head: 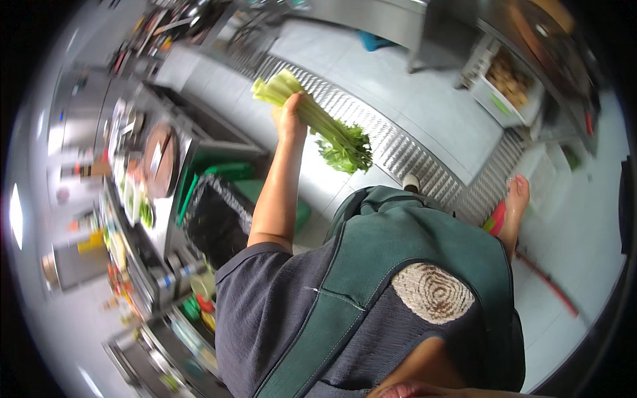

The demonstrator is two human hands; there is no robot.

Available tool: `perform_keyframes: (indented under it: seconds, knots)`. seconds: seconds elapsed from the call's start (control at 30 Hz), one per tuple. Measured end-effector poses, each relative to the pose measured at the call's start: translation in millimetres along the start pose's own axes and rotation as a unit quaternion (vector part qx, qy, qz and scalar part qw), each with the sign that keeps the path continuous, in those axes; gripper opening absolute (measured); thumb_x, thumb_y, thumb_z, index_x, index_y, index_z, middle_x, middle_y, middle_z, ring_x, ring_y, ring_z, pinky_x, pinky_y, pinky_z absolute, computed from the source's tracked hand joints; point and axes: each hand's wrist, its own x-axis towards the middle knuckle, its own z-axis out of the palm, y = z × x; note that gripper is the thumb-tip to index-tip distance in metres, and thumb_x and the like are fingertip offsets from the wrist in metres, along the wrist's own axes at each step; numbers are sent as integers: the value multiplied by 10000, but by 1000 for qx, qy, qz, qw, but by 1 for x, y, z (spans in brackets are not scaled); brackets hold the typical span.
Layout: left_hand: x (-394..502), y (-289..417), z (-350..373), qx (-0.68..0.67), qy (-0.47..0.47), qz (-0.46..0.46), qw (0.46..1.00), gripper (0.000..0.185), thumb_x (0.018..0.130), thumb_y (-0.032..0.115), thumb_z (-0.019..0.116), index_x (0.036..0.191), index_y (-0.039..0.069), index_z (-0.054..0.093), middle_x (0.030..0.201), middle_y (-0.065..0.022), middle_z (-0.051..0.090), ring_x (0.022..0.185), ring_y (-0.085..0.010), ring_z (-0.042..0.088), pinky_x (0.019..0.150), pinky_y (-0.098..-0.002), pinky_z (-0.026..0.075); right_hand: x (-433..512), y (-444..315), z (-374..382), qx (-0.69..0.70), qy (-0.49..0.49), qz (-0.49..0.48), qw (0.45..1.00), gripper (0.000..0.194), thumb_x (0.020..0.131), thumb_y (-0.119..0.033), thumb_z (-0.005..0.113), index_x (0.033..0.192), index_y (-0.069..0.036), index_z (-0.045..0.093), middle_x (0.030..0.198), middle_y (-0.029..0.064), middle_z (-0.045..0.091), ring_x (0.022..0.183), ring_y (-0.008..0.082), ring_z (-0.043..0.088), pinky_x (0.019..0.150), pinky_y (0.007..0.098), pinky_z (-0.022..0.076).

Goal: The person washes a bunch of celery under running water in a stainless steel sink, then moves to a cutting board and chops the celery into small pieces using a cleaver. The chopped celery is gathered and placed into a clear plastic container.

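Observation:
My left hand (pixel 290 117), on the outstretched arm, grips a bunch of celery (pixel 318 117) around its stalks. The pale cut ends stick out past the hand, and the leafy tops (pixel 351 149) hang over the floor, pointing down and away to the right. On the right side of the view is my right hand (pixel 517 194), low beside the green apron (pixel 423 229). It looks loosely curled; whether it holds anything is unclear. A pink and green thing (pixel 495 219) shows just beside that wrist, partly hidden.
A bin with a black liner (pixel 211 219) stands below my left arm, beside a steel counter with a round chopping board (pixel 161 159). A metal drain grate (pixel 398 139) crosses the tiled floor. At right are a crate of brown produce (pixel 502 99), a clear tub (pixel 542 179) and a red stick (pixel 547 286).

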Motion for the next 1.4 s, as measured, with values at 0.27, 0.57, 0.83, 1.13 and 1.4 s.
perform_keyframes:
  seconds: [0.27,0.57,0.83,1.13,1.4]
  knots:
    - [2,84,-83,-3,152,66,986,348,797,107,645,1095,-30,529,912,-128,608,823,-288,649,762,-434,543,114,-72,281,-142,-372,-56,916,211,903,-103,602,1098,-22,586,963,64,637,868,126,586,765,249,475]
    - [46,129,-212,-110,338,182,917,434,812,35,634,1212,-27,478,1058,-114,557,917,-272,613,910,-491,527,17,-200,634,-188,-638,-181,724,204,868,-129,638,1035,-18,600,832,47,637,756,110,594,704,261,487]
    - [71,174,-280,-118,495,235,828,468,809,26,633,1242,-28,466,1061,-133,560,912,-288,621,866,-448,546,-18,-264,829,-238,-706,-272,609,247,817,-162,678,1010,-26,606,774,53,637,718,133,611,676,286,497]
    - [76,162,-299,-94,672,327,658,460,800,10,618,1228,-68,468,1054,-148,570,904,-303,625,874,-461,539,-67,-320,1104,-229,-739,-446,449,285,827,-228,666,1029,-35,610,896,134,667,800,253,650,719,359,509]
    - [73,174,-226,-45,808,362,463,477,822,-22,611,1274,-31,458,1120,-142,546,943,-242,596,885,-479,540,-305,-391,1204,-21,-822,-497,277,314,838,-270,670,1051,-49,603,1031,132,650,888,279,647,765,370,514]
